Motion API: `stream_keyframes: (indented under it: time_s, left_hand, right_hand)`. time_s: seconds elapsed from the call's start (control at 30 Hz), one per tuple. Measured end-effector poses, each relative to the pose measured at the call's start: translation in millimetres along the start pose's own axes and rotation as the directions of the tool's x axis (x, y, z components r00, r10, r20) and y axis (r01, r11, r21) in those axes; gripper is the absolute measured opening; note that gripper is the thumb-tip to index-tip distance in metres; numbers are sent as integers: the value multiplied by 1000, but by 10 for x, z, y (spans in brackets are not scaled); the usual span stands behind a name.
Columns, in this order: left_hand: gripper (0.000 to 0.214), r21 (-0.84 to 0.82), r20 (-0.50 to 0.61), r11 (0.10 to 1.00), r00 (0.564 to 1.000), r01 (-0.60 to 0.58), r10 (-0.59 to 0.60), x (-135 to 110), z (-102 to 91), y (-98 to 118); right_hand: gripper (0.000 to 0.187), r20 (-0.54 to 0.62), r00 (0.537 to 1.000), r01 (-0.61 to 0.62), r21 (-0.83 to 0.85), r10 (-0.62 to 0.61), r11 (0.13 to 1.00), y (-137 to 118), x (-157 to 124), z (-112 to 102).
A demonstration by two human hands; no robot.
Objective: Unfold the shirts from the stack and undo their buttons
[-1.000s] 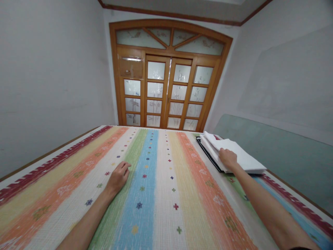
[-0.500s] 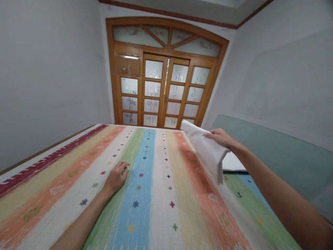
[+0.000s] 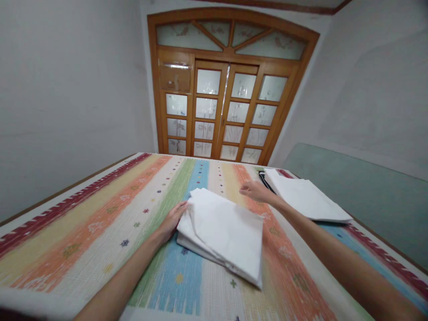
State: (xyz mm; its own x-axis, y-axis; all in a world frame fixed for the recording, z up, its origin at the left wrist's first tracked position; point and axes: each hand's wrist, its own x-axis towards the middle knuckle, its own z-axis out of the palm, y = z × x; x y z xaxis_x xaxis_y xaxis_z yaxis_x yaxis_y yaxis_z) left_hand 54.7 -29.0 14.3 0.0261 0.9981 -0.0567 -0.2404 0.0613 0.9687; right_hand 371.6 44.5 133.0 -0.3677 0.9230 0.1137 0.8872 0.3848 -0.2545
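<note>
A folded white cloth [image 3: 227, 227] lies on the striped bed cover in front of me, its layers showing along the near edge. At its upper left corner, my left hand [image 3: 172, 219] grips the edge, with the fingers partly hidden by the hand and cloth. My right hand [image 3: 257, 191] is beyond the cloth's far right side, over the orange stripe. Its fingers are curled together, nothing shows in them, and it is apart from the cloth.
The multicoloured striped cover [image 3: 147, 211] spreads over the bed. At the right lies a stack of folded white cloth [image 3: 310, 198], with a black-and-white strip [image 3: 265, 182] at its left. A pale green headboard-like panel [image 3: 361, 174] runs along the right. Wooden glazed doors [image 3: 222, 111] stand behind.
The white cloth has moved from the right side to the middle of the bed cover. My right hand has let go of it, and my left hand has taken its left edge. The view has shifted.
</note>
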Motion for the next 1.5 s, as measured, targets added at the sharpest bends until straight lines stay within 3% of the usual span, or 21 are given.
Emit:
stream_keyframes:
  time_s: [0.13,0.27,0.33,0.43,0.53,0.6,0.73,0.77,0.87,0.93,1.03,1.13,1.2,1.3,1.43,1.47,1.5]
  left_hand:
    - [75,117,57,993,998,0,-7,-62,2,29]
    - [54,152,104,987,994,-47,31,-77,8,43]
    - [48,149,113,988,994,-32,15,-69,-1,21]
    - [45,122,125,993,992,2,-18,-52,-15,-23]
    - [44,124,121,992,992,0,-15,-51,-10,-31]
    - [46,156,89,988,996,-2,-12,-60,-5,-7]
    - [50,303,-45,953,999,4,10,-70,-53,67]
    - [49,350,-73,937,997,2,25,-64,-83,89]
    - [44,472,-123,881,990,-6,73,-24,-196,184]
    - [40,545,-169,838,976,-27,141,12,-270,282]
    - [32,639,-231,764,925,-91,303,60,-355,476]
    - [29,689,-228,699,858,-192,460,89,-410,696]
    - [28,721,-219,645,800,-253,559,93,-426,852]
    - [26,766,-257,580,695,-278,672,71,-413,1099]
    - [32,770,-356,556,512,-313,782,-4,-412,1390]
    - [32,760,-383,567,486,-318,785,-31,-440,1433]
    - [31,750,-407,587,489,-303,772,-62,-486,1456]
  right_hand:
    - [39,144,959,230,100,-242,968,-565,-142,378]
    - [62,201,913,371,-50,-355,927,-1093,-420,659]
    - [54,205,895,424,-119,-396,898,-1236,-530,795]
    - [33,175,906,411,-161,-384,897,-1299,-599,968]
    - [25,166,923,374,-176,-347,911,-1243,-548,1016]
    - [24,110,948,315,-173,-299,933,-1150,-462,932]
    - [27,-78,987,127,-120,-137,985,-775,-247,505]
    - [27,-175,982,66,-42,-72,997,-639,-201,369]
    - [26,-446,886,-35,212,128,977,-180,-112,-15]
    - [27,-535,797,-83,361,280,929,111,-96,-205]
    - [24,-519,705,-82,617,482,783,430,-122,-363]
    - [16,-420,691,-30,797,589,604,585,-183,-415]
    - [13,-391,693,-4,838,606,545,629,-219,-425]
    - [14,-425,676,38,836,603,547,653,-238,-429]
    - [22,-514,614,37,777,600,628,656,-249,-407]
    - [23,-515,612,-6,756,600,654,662,-272,-392]
    - [24,-504,624,-75,722,597,688,673,-309,-371]
